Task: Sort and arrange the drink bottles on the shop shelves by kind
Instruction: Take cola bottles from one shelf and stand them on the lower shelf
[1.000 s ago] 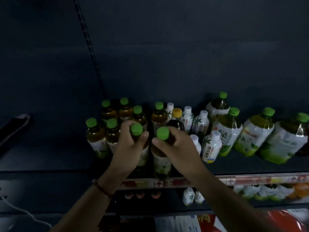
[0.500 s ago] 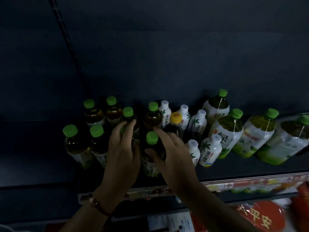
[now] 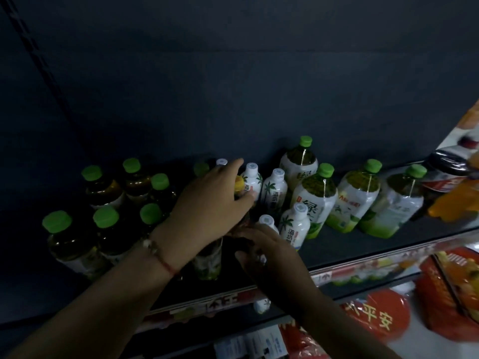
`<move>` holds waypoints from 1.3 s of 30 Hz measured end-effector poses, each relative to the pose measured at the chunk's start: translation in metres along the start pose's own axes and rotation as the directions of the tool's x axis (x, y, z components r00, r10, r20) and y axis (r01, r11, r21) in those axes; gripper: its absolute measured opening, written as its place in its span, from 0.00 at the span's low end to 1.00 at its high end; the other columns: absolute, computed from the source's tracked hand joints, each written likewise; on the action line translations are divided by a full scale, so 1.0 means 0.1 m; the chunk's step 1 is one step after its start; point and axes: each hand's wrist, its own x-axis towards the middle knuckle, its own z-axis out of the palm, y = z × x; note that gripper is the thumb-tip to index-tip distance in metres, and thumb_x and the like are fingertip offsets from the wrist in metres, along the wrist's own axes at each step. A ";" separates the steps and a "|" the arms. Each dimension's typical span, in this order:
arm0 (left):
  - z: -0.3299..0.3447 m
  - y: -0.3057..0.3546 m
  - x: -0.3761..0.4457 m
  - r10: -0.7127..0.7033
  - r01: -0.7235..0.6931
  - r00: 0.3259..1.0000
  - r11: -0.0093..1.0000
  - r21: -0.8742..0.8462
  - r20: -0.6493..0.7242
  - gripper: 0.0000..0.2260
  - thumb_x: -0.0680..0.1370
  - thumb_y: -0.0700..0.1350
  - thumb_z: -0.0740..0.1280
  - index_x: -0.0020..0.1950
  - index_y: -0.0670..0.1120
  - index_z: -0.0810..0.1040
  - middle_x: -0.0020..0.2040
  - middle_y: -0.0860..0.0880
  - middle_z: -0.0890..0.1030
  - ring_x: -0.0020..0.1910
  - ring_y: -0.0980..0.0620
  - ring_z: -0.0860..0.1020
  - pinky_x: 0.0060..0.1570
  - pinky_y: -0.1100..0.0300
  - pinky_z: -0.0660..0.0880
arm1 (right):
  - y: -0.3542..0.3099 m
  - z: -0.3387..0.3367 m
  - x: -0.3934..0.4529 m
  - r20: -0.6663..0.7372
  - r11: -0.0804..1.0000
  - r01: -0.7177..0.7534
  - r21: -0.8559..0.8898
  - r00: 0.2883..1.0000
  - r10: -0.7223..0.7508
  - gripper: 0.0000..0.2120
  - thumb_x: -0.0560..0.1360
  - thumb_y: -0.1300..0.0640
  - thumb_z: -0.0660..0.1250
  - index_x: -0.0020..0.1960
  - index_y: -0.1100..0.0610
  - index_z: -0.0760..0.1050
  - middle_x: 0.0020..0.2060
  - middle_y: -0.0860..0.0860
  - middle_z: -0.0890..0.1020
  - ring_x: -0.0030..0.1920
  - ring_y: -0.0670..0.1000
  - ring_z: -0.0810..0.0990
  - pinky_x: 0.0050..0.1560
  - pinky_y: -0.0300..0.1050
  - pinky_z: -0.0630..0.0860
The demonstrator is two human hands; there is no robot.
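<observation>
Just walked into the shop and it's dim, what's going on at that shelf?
A person is sorting drink bottles on a shelf. The left hand reaches to a yellow-capped bottle among the white bottles. The right hand is low at the front by a dark bottle; its grip isn't clear. Green-capped tea bottles stand left, bigger green tea bottles right.

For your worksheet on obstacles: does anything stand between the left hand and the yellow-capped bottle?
Nothing visible does: the left hand already reaches the yellow-capped bottle, fingers against it. White palm-tree bottles crowd close on its right.
</observation>
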 end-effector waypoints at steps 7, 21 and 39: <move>0.18 0.03 0.24 -0.079 0.081 0.993 0.996 -0.023 0.085 0.22 0.73 0.56 0.73 0.61 0.50 0.67 0.55 0.47 0.76 0.50 0.45 0.78 0.49 0.51 0.77 | 0.25 -0.46 0.06 -0.181 0.998 -0.050 -0.042 0.983 0.042 0.11 0.78 0.56 0.66 0.59 0.52 0.77 0.53 0.46 0.78 0.51 0.43 0.76 0.49 0.30 0.71; 0.21 0.15 0.39 -0.323 0.350 0.927 0.928 -0.127 0.190 0.16 0.66 0.61 0.75 0.42 0.49 0.83 0.40 0.51 0.85 0.42 0.53 0.83 0.50 0.50 0.81 | 1.23 -1.30 0.42 -0.185 0.983 -0.181 -0.003 0.967 0.178 0.24 0.73 0.53 0.70 0.66 0.48 0.67 0.59 0.50 0.74 0.57 0.48 0.75 0.54 0.45 0.73; 0.21 1.65 0.48 -0.397 -0.132 0.790 0.633 -0.762 -0.467 0.10 0.75 0.51 0.69 0.39 0.46 0.78 0.43 0.43 0.84 0.47 0.43 0.83 0.54 0.40 0.79 | 1.53 -2.29 -0.04 -0.224 0.973 -0.032 0.228 0.971 0.084 0.13 0.74 0.60 0.68 0.56 0.47 0.78 0.51 0.47 0.81 0.51 0.46 0.81 0.53 0.46 0.78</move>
